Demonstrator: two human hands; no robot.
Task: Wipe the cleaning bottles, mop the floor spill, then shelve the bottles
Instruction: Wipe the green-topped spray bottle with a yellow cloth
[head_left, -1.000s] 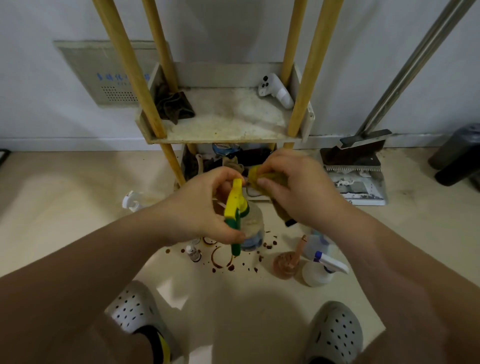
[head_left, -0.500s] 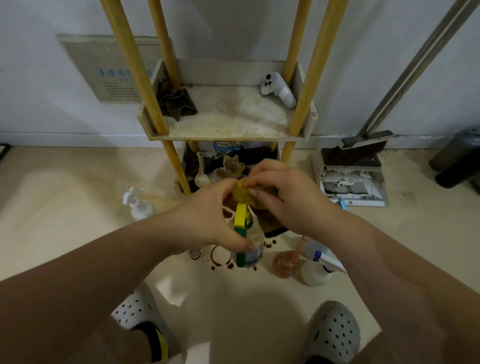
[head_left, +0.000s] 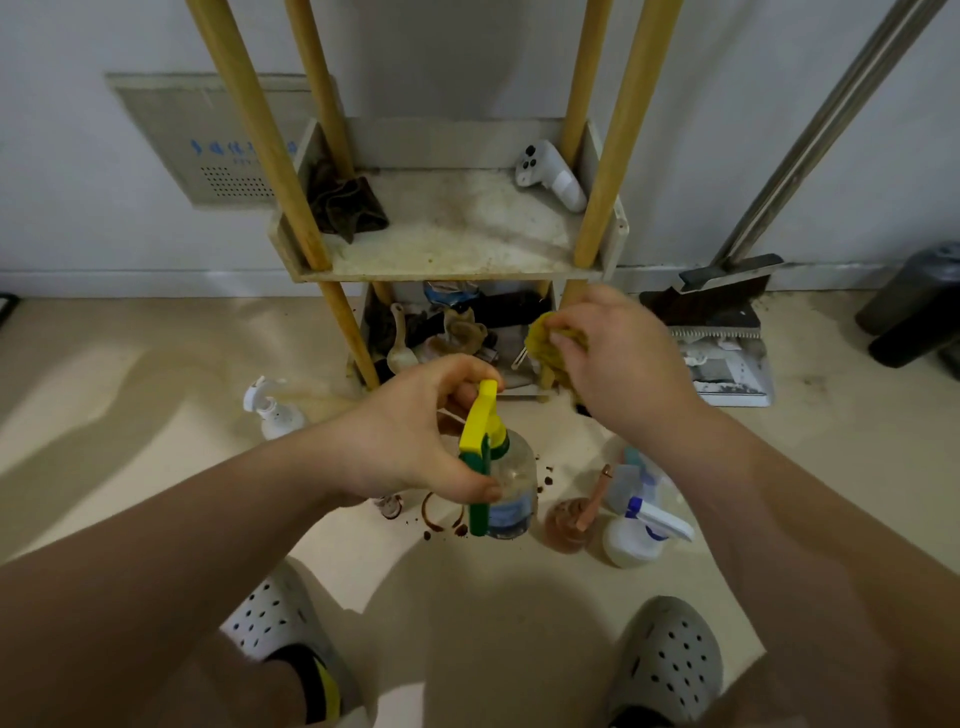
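The left hand (head_left: 410, 436) curls around the neck of a clear spray bottle (head_left: 511, 488) (yellow and green trigger head), holding it upright over the brown spill (head_left: 441, 514) on the floor. The right hand (head_left: 623, 358), up to the right and apart from the bottle, pinches a bunched yellow cloth (head_left: 543, 348) in curled fingers. A white spray bottle (head_left: 636, 540) and a brown pump bottle (head_left: 569, 525) stand beside the spill, near the shelf unit (head_left: 452, 234).

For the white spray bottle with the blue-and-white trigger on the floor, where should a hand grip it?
Probably round the neck of the white spray bottle, from above on the near side: it stands upright, its nozzle juts right, and the pink bottle crowds its left.
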